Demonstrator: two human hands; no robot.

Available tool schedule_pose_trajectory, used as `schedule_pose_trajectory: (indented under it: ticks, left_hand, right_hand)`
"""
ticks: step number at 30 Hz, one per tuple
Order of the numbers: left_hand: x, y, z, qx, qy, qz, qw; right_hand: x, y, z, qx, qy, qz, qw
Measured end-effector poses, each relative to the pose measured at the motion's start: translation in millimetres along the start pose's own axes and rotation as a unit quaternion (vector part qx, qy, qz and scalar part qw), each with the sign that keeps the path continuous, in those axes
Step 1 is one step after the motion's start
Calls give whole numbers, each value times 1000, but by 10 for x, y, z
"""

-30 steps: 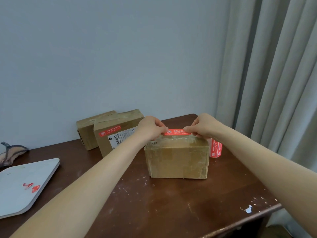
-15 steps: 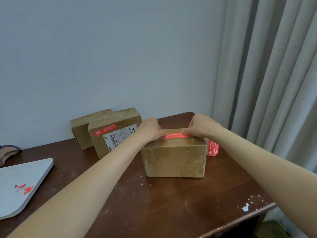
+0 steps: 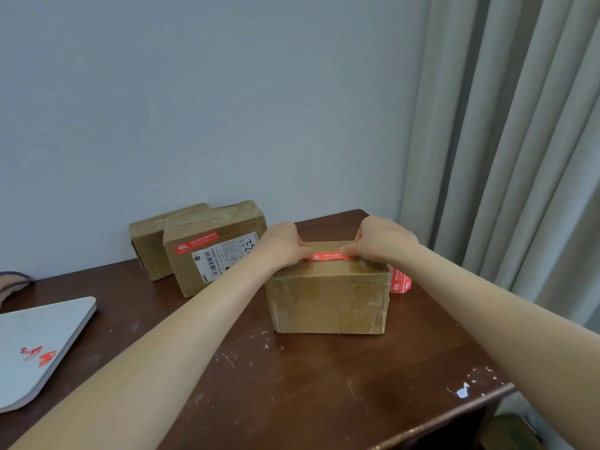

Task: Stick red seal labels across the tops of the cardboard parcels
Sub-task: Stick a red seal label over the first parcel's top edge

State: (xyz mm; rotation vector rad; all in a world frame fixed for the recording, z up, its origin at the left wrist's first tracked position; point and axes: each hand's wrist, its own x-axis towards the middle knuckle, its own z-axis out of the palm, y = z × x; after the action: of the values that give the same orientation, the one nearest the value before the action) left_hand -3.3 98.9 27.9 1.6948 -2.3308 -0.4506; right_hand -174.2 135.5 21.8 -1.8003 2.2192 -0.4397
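A taped cardboard parcel [image 3: 328, 300] stands in the middle of the dark wooden table [image 3: 292, 384]. Across its top lies a red seal label [image 3: 328, 256]. My left hand [image 3: 282, 245] pinches the label's left end and my right hand [image 3: 383, 240] pinches its right end, both resting on the parcel's top. Behind on the left lean two more parcels: the nearer parcel [image 3: 214, 251] carries a red label [image 3: 195, 243] and a white shipping sticker, and the farther parcel [image 3: 152, 241] is partly hidden behind it. A red label roll [image 3: 401, 282] pokes out behind the middle parcel's right side.
A white board [image 3: 39, 345] with red label scraps lies at the table's left. Grey curtains [image 3: 519, 157] hang at the right, a plain wall behind. The table's front right edge runs close by, with chipped paint spots.
The label came down from just above the parcel onto its top, with both hands lowering along with it. The view shifted slightly.
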Motion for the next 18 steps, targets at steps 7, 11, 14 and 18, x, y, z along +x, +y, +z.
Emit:
schedule_pose_trajectory:
  ticks: [7, 11, 14, 18]
  left_hand:
    - [-29, -5, 41, 20, 33, 0, 999]
    - [-58, 23, 35, 29, 35, -4, 999]
    - [-68, 17, 58, 37, 47, 4, 998]
    - [-139, -30, 91, 33, 96, 26, 994]
  right_hand:
    - [-9, -1, 25, -16, 16, 0, 1000]
    - [-34, -13, 36, -14, 23, 8, 1000]
    - [-52, -29, 45, -15, 31, 10, 999]
    - [-74, -19, 36, 4, 32, 9, 999]
